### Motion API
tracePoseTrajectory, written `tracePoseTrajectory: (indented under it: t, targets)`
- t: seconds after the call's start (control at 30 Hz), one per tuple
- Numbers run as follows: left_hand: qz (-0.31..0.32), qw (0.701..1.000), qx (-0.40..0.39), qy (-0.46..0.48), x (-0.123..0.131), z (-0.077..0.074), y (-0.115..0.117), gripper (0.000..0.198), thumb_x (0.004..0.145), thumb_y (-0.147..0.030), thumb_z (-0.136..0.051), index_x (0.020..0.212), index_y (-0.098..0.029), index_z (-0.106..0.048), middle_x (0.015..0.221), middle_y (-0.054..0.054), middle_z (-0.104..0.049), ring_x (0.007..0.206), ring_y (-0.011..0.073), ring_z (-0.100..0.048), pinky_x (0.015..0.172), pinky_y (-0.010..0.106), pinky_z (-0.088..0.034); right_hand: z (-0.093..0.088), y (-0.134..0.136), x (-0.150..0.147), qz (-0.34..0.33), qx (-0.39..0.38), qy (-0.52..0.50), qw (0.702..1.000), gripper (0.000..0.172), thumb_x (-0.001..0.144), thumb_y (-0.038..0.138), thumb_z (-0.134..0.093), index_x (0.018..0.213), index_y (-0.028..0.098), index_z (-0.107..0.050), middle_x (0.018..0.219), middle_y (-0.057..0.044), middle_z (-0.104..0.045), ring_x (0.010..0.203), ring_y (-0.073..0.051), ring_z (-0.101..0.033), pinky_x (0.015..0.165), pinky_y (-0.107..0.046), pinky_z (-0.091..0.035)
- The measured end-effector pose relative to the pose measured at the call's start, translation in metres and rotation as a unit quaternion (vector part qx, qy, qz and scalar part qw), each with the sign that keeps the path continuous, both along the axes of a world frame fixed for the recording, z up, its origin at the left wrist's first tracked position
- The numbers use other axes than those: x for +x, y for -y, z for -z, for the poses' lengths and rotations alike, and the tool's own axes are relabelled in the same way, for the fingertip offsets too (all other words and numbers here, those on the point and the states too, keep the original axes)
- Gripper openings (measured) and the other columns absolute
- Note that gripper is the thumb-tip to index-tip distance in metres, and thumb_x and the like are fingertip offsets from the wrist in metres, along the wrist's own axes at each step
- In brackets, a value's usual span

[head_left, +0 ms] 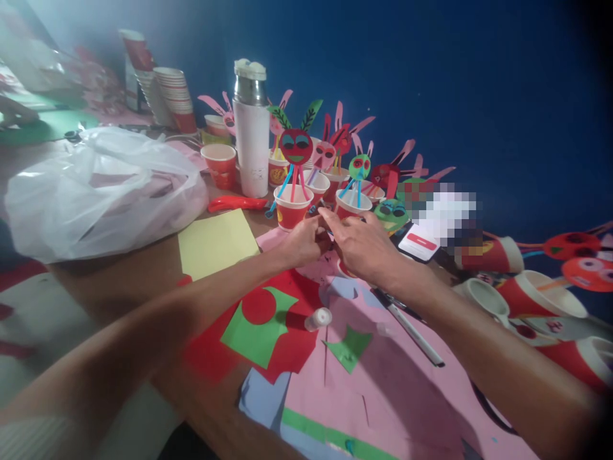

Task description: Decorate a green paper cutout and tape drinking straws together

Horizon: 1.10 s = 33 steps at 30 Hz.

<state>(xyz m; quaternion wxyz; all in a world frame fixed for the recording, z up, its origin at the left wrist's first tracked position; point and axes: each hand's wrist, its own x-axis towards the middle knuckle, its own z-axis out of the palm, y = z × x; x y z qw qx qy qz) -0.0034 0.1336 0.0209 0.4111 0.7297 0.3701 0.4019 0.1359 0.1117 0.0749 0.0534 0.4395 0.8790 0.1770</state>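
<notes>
My left hand [305,241] and my right hand [360,246] are close together at the middle of the table, fingertips nearly meeting. The left fingers are curled in; what they hold is hidden. On the right, the index finger points toward the left hand while the other fingers bend under, their contents out of sight. Just behind stands a red and white paper cup [293,207] with a red paper face [295,147] on straws. Below lie green paper [261,329], a red paper circle [259,306], a white glue stick [318,319] and a green scrap [349,349].
A white plastic bag [105,191] and yellow paper [218,243] are on the left. Behind stand a white flask [252,137] and stacked cups [175,96]. A marker [414,333] lies beneath my right forearm, near a phone [421,240]. More cups [541,294] crowd the right.
</notes>
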Motion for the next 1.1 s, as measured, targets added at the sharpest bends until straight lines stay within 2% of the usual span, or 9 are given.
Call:
tracePoseTrajectory:
  t: [0.2,0.37,0.47,0.73,0.9,0.97,1.03,1.1]
  targets:
    - [-0.014,0.999,-0.028,-0.045,-0.009,-0.01,-0.001,0.023,0.061,0.002,-0.047,0.069,-0.014,-0.061,0.061,-0.004,-0.058,0.056,0.0098,-0.052,0.051,0.021,-0.039,0.002,-0.002,0.002,-0.001,-0.004,-0.01,1.0,0.061,0.086,0.007,-0.042,0.144,0.006,-0.023,0.091,-0.013,-0.071,0.09,-0.026,-0.061,0.085,-0.039,-0.03]
    - [-0.025,0.995,-0.045,-0.086,-0.011,-0.013,0.004,0.009,0.065,-0.007,-0.058,0.062,-0.014,-0.062,0.052,-0.004,-0.056,0.05,0.0096,-0.049,0.047,0.021,-0.036,0.002,0.0,0.001,0.004,-0.007,-0.018,1.0,0.062,0.085,0.008,-0.043,0.144,0.008,-0.024,0.094,-0.014,-0.07,0.091,-0.025,-0.061,0.084,-0.037,-0.031]
    - [-0.033,0.994,-0.041,-0.094,-0.009,-0.013,0.005,0.01,0.065,-0.008,-0.059,0.058,-0.015,-0.06,0.05,-0.005,-0.053,0.049,0.0087,-0.046,0.046,0.021,-0.034,-0.001,0.002,0.0,0.003,-0.007,-0.018,1.0,0.062,0.084,0.009,-0.044,0.143,0.007,-0.026,0.093,-0.014,-0.07,0.09,-0.025,-0.061,0.083,-0.037,-0.032]
    - [-0.029,0.994,-0.036,-0.101,-0.006,-0.004,0.003,0.008,0.068,-0.006,-0.058,0.067,-0.012,-0.063,0.053,-0.004,-0.057,0.051,0.0099,-0.05,0.047,0.021,-0.034,-0.002,0.006,0.001,-0.004,-0.01,-0.021,1.0,0.058,0.087,0.01,-0.042,0.144,0.007,-0.027,0.094,-0.015,-0.069,0.095,-0.026,-0.06,0.083,-0.036,-0.033]
    - [-0.036,0.988,-0.045,-0.143,-0.009,-0.009,0.004,0.004,0.071,-0.011,-0.062,0.068,-0.013,-0.064,0.055,-0.004,-0.058,0.053,0.0106,-0.052,0.049,0.022,-0.038,-0.005,0.008,0.002,-0.004,-0.022,-0.039,0.999,0.054,0.089,0.009,-0.041,0.142,0.008,-0.031,0.094,-0.015,-0.07,0.094,-0.026,-0.061,0.083,-0.037,-0.034]
    - [-0.037,0.984,-0.052,-0.168,-0.01,-0.012,0.004,0.005,0.078,-0.017,-0.063,0.076,-0.013,-0.063,0.064,-0.003,-0.06,0.058,0.011,-0.055,0.052,0.022,-0.043,-0.007,0.009,0.001,-0.009,-0.024,-0.048,0.998,0.053,0.09,0.009,-0.04,0.142,0.008,-0.032,0.095,-0.014,-0.07,0.094,-0.026,-0.061,0.083,-0.037,-0.035]
    - [-0.031,0.979,-0.061,-0.19,-0.01,-0.014,0.004,0.016,0.086,-0.028,-0.06,0.088,-0.012,-0.062,0.08,0.0,-0.063,0.067,0.0124,-0.059,0.06,0.026,-0.05,-0.007,0.008,0.001,-0.014,-0.023,-0.056,0.998,0.052,0.09,0.01,-0.041,0.141,0.008,-0.032,0.095,-0.014,-0.07,0.094,-0.027,-0.061,0.084,-0.038,-0.036]
    - [-0.034,0.977,-0.063,-0.201,-0.009,-0.014,0.004,0.021,0.089,-0.032,-0.057,0.092,-0.012,-0.062,0.085,0.001,-0.063,0.07,0.0134,-0.061,0.062,0.028,-0.052,-0.006,0.008,0.001,-0.015,-0.018,-0.063,0.998,0.051,0.09,0.011,-0.041,0.14,0.008,-0.033,0.094,-0.015,-0.071,0.093,-0.027,-0.061,0.084,-0.039,-0.036]
